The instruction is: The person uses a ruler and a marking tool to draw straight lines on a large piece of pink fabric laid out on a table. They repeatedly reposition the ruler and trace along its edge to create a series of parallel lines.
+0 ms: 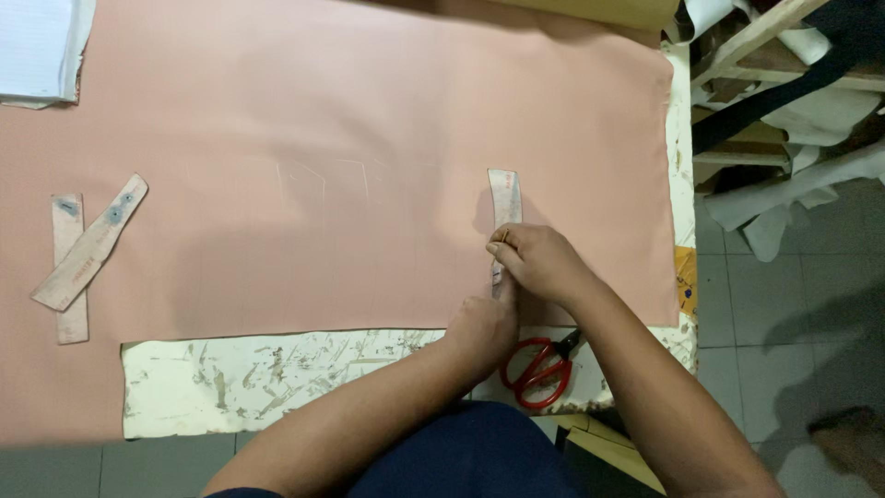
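Head view, looking down on a table [184, 392] with a scuffed white top, mostly covered by a large pink sheet [350, 138].

Right hand [539, 261]: fingers curled, pressing down on a narrow pale template strip [504, 198] that lies upright on the pink sheet, right of centre. The far end of the strip shows beyond the knuckles; the near end is hidden under the hands. Whether the fingers also pinch a small tool cannot be told.

Left hand [481, 327]: loosely closed, resting at the near edge of the pink sheet, just near of the right hand and touching the strip's lower end. What it holds, if anything, is hidden.

Red-handled scissors [539, 369]: lying on the bare table strip, just near and right of the left hand, partly under the right forearm, not touched.

Left side of the sheet: 2 more pale strips [78, 254], 1 upright and 1 laid slanting across it, well apart from the hands.

Far left corner: a white lined pad [37, 46] on the sheet.

Right of the table: grey tiled floor [793, 323], with wooden framing and white and dark cloth scraps [802, 120] at the far right.

Faint chalk outlines [323, 180] on the sheet, left of the held strip.
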{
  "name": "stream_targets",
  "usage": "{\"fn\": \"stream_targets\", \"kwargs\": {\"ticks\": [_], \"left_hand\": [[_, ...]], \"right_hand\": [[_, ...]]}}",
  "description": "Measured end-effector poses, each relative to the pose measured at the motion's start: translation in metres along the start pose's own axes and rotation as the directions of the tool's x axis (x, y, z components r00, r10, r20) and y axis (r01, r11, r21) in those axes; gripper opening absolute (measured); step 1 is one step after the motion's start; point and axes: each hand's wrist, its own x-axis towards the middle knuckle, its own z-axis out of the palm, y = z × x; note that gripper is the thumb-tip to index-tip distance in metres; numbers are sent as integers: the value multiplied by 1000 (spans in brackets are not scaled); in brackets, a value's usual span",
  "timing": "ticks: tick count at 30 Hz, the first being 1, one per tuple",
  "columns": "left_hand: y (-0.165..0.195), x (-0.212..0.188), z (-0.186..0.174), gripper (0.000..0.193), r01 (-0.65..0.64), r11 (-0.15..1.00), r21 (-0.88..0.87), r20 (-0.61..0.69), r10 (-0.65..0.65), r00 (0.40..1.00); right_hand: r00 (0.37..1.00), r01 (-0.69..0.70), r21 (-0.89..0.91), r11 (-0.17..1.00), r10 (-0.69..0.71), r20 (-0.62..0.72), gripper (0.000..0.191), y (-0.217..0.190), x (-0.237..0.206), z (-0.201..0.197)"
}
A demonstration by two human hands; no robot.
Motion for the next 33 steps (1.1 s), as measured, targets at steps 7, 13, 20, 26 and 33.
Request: {"fn": "stream_targets", "kwargs": {"ticks": [7, 13, 20, 26, 33], "left_hand": [[0, -5, -12, 58, 14, 998, -53, 23, -12, 1000], [-10, -12, -38, 42, -151, 954, 258, -288, 225, 931], [-16, -8, -46, 42, -174, 956, 238, -274, 238, 932], [-18, -7, -50, 41, -190, 962, 197, -219, 233, 948], [-20, -5, -47, 41, -179, 978, 110, -221, 200, 955]], "right_hand": [[994, 90, -80, 993, -95, -58, 24, 7, -4, 11], [943, 184, -207, 961, -232, -240, 19, 9, 22, 3], [904, 218, -96, 971, -238, -355, 16, 12, 75, -16], [898, 226, -40, 973, -224, -379, 16, 18, 87, -16], [903, 82, -142, 986, -134, -409, 18, 44, 77, -25]]}}
